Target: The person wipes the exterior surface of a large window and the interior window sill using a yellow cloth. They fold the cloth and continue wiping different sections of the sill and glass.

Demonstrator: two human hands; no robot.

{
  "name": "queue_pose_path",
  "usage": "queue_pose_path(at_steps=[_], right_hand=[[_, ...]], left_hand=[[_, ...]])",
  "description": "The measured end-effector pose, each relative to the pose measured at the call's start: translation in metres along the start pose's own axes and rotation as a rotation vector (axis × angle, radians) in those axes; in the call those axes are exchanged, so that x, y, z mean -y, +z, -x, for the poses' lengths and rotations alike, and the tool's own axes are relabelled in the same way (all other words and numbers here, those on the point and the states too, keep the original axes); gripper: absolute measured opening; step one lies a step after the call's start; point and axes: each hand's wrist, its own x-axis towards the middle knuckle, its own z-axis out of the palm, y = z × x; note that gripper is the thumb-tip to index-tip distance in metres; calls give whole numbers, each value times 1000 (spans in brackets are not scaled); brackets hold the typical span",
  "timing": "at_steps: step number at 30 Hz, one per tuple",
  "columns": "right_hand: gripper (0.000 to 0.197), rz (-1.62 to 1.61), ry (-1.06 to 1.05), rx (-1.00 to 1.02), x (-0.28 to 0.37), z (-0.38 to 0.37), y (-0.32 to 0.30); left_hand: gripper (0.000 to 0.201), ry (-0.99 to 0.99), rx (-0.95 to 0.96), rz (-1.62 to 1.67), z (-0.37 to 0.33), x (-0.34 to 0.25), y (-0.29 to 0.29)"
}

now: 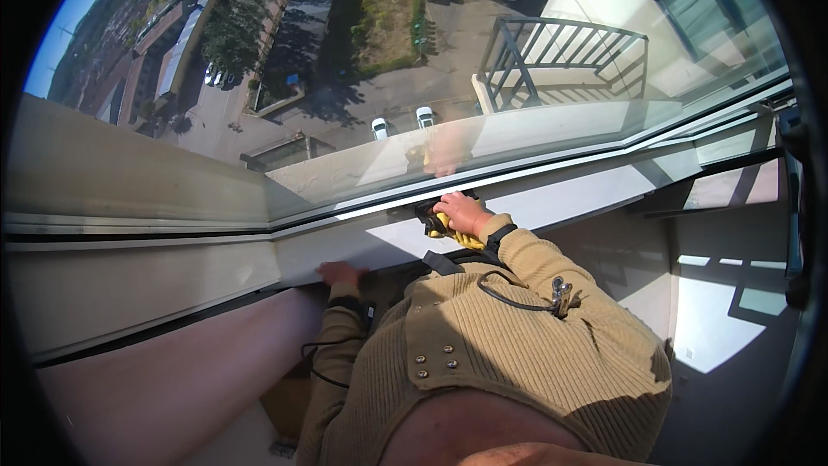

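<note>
My right hand (467,214) is closed around a yellow and black tool (440,226) on the white window sill (392,246), close to the glass. The tool looks like a hand-held power tool, but my fingers cover much of it and I cannot make out its exact kind. My left hand (340,273) rests in shade at the inner edge of the sill, to the left of the tool. Its fingers look stretched out, with nothing visible in them.
The window frame (345,213) runs across behind the sill and bends toward both sides. Through the glass show a balcony railing (569,43), parked white cars (424,116) and a yard far below. A black cable (517,298) hangs over my tan ribbed sweater.
</note>
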Motion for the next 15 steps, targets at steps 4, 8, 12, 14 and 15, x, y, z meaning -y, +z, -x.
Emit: queue_pose_path(at_steps=[4,8,12,14,15], right_hand=[[34,27,12,-43,-33,25,-20],[39,12,155,-77,-74,66,-44],[42,44,362,-181,-130,121,-61],[43,74,473,-264,-164,147,-68],[45,94,556,-280,-182,158,-71]], left_hand=[[102,-22,74,-50,0,-2,-5],[100,-35,62,-39,-1,-3,-8],[91,-76,67,2,-4,-4,-6],[90,-79,43,-5,-6,-4,-6],[90,-80,36,-14,-6,-4,-5]])
